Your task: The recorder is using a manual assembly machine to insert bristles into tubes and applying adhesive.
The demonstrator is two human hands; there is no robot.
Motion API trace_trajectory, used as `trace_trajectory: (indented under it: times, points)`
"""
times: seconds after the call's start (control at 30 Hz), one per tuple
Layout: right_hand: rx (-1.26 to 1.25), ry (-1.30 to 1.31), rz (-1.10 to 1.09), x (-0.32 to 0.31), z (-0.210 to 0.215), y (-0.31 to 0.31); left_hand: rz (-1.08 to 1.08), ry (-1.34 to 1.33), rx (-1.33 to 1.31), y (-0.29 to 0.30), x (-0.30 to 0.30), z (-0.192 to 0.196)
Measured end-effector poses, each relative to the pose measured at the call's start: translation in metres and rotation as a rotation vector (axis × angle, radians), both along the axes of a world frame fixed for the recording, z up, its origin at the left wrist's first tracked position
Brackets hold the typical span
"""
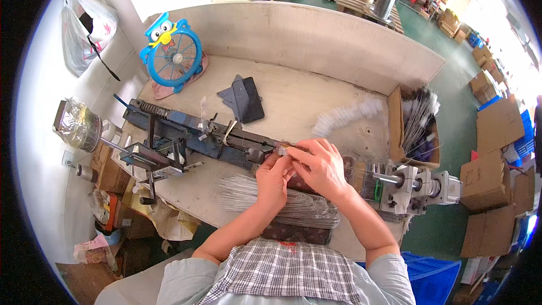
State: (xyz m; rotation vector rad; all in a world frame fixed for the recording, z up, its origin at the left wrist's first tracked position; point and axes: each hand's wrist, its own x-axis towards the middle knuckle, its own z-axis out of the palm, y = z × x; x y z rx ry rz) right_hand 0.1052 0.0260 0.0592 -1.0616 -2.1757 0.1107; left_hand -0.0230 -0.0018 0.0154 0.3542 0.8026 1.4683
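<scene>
Warehouse w/ green floor [446,87], cardboard boxes [488,178]. Pale walled workbench [293,99] carries long blue machine [197,133]. Wire bundle [271,197] lies below hands. Left hand [272,178] & right hand [319,166], fingers pinched shut on thin wire [282,149] at machine's centre.

At the centre of the frame, the left hand [272,176] and right hand [319,165] meet, fingers pinched on thin wire over a long blue machine [192,133] lying across the surface [293,93]. A wire bundle [271,197] lies just below them. A blue owl fan [172,51] stands upper left.
</scene>
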Motion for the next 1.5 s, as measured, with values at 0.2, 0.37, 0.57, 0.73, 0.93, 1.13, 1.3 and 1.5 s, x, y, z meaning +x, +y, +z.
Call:
trace_trajectory:
  times: [0.2,0.37,0.57,0.73,0.93,1.13,1.3,1.5]
  points:
    - [-0.071,0.025,-0.002,0.004,-0.001,0.002,0.004,-0.064,-0.040,0.000,0.004,-0.001]
    - [-0.061,0.014,0.027,-0.005,0.004,0.006,0.024,-0.111,-0.042,0.000,0.001,-0.001]
    - [-0.114,0.046,0.000,0.001,0.000,0.003,0.029,-0.098,-0.057,0.001,0.005,-0.003]
    - [-0.128,0.054,-0.005,0.002,-0.002,0.001,0.038,-0.065,-0.058,0.001,0.004,-0.001]
    - [-0.101,0.102,-0.035,-0.007,-0.003,-0.001,0.045,-0.145,-0.083,0.001,0.005,0.004]
    - [0.020,0.093,-0.118,-0.006,-0.002,-0.002,0.038,-0.181,-0.094,-0.001,0.002,0.003]
    - [0.017,0.044,-0.099,0.006,-0.004,-0.008,0.041,-0.159,-0.099,-0.005,0.003,0.004]
    - [0.016,0.031,-0.090,0.002,0.003,-0.007,0.053,-0.159,-0.035,-0.001,0.003,0.002]
